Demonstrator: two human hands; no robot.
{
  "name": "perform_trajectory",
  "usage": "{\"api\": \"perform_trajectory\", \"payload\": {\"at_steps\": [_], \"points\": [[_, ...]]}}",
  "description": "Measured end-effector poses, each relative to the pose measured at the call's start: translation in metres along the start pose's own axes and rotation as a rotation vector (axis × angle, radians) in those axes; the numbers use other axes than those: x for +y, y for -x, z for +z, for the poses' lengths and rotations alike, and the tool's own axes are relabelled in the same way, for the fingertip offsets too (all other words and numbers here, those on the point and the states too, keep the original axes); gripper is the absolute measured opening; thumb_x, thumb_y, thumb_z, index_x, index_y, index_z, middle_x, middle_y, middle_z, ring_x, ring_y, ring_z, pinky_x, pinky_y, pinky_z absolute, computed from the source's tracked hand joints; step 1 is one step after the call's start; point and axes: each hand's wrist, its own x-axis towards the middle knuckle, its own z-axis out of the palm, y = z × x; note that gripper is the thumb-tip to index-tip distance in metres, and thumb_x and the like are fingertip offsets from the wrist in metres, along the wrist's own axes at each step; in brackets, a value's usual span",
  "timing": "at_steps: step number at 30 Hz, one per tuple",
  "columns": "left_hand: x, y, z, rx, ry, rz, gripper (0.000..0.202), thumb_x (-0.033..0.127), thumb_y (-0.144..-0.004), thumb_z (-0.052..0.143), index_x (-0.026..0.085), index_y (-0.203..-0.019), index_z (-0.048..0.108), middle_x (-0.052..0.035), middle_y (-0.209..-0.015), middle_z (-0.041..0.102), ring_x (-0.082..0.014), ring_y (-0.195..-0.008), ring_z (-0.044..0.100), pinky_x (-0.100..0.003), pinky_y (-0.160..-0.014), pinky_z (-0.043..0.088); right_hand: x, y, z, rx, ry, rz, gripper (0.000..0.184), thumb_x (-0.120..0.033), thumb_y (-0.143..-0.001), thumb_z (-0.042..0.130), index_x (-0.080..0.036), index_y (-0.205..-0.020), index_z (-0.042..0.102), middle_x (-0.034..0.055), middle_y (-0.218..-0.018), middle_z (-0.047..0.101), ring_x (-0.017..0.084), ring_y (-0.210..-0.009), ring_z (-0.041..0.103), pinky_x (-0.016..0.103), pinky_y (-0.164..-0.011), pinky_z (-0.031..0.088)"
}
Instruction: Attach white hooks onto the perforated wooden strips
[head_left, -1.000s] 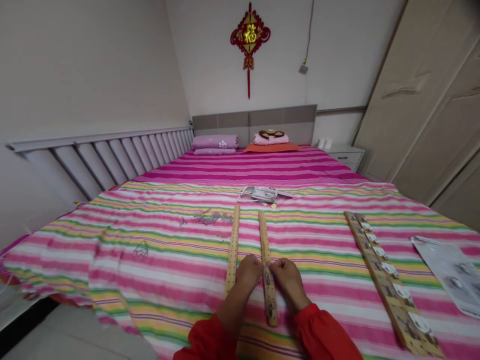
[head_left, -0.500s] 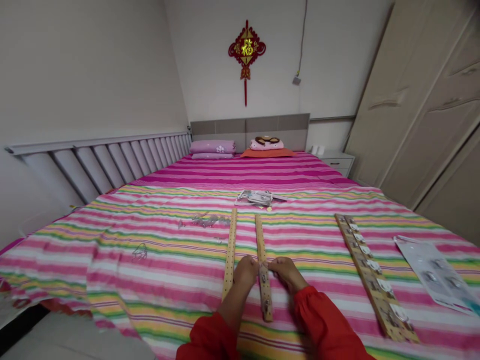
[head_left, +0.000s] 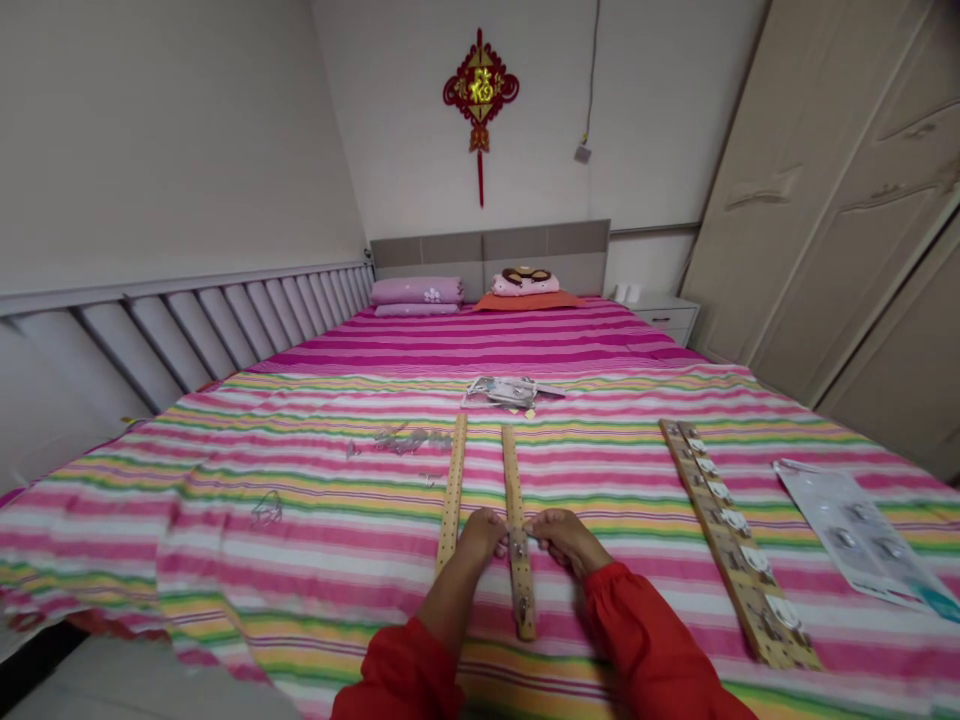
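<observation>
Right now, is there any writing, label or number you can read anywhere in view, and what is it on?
"福": gold character on the red knot ornament hanging on the far wall.
White packet on the bedspread, right: print too small and blurred to read.
Packaging beyond the wooden strips: nothing legible.
Wooden strip between both hands: no readable marks.

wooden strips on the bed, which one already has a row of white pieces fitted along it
The wooden strip on the right, lying apart beside the plastic sheet. The two middle strips by the hands show mostly bare holes.
</observation>
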Motion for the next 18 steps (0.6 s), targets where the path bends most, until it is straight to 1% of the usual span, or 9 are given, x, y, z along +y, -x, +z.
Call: {"api": "perform_trajectory", "payload": {"at_steps": [4,7,10,13,15,18], "points": [[0.004,0.004,0.001,0.000,0.027,-0.004,0.024,0.007,-0.071,0.051,0.019,-0.053,0.041,0.0065,-0.041,0.048,-0.0087,-0.037,0.047,-0.021,-0.046,0.040,0.000,0.001,-0.002,-0.014,-0.012,0.007,0.021,-0.032,-0.053,0.070,-0.019,-0.055,0.054,-0.0081,-0.032,0.047,0.002,-0.024,0.023,0.020,-0.030,0.009],[0.009,0.010,0.001,-0.003,0.036,-0.010,0.022,0.003,-0.069,0.048,0.019,-0.055,0.041,0.0069,-0.042,0.048,-0.0094,-0.039,0.051,-0.022,-0.048,0.042,0.001,0.003,-0.002,-0.017,-0.020,0.004,0.021,-0.032,-0.055,0.071,-0.018,-0.057,0.055,-0.0082,-0.033,0.047,0.002,-0.025,0.022,0.020,-0.031,0.008],[0.013,0.017,-0.005,-0.024,0.034,-0.020,0.015,0.004,-0.068,0.048,0.018,-0.061,0.046,0.0060,-0.047,0.052,-0.0108,-0.043,0.054,-0.022,-0.047,0.040,0.002,0.004,-0.003,-0.018,-0.028,-0.005,0.020,-0.032,-0.055,0.070,-0.018,-0.060,0.057,-0.0082,-0.034,0.047,0.001,-0.026,0.022,0.019,-0.032,0.008],[0.016,0.023,-0.017,-0.033,0.044,-0.014,0.009,0.009,-0.069,0.049,0.017,-0.071,0.050,0.0055,-0.055,0.056,-0.0115,-0.046,0.056,-0.021,-0.044,0.036,0.002,0.005,-0.004,-0.022,-0.030,-0.011,0.021,-0.033,-0.056,0.071,-0.018,-0.061,0.057,-0.0083,-0.035,0.048,0.002,-0.026,0.023,0.019,-0.032,0.008],[0.016,0.025,-0.023,-0.039,0.056,0.028,0.008,0.012,-0.069,0.050,0.017,-0.074,0.052,0.0055,-0.059,0.056,-0.0112,-0.050,0.057,-0.021,-0.045,0.036,0.002,0.006,-0.004,-0.027,-0.032,-0.016,0.024,-0.035,-0.057,0.071,-0.018,-0.060,0.055,-0.0084,-0.035,0.048,0.002,-0.026,0.023,0.020,-0.032,0.008],[0.014,0.026,-0.025,-0.036,0.045,0.152,0.008,0.013,-0.067,0.053,0.016,-0.073,0.057,0.0040,-0.059,0.057,-0.0119,-0.056,0.057,-0.022,-0.053,0.040,0.001,0.007,-0.004,-0.037,-0.032,-0.024,0.031,-0.041,-0.061,0.070,-0.019,-0.054,0.049,-0.0078,-0.035,0.047,0.002,-0.026,0.022,0.020,-0.032,0.007]]}}
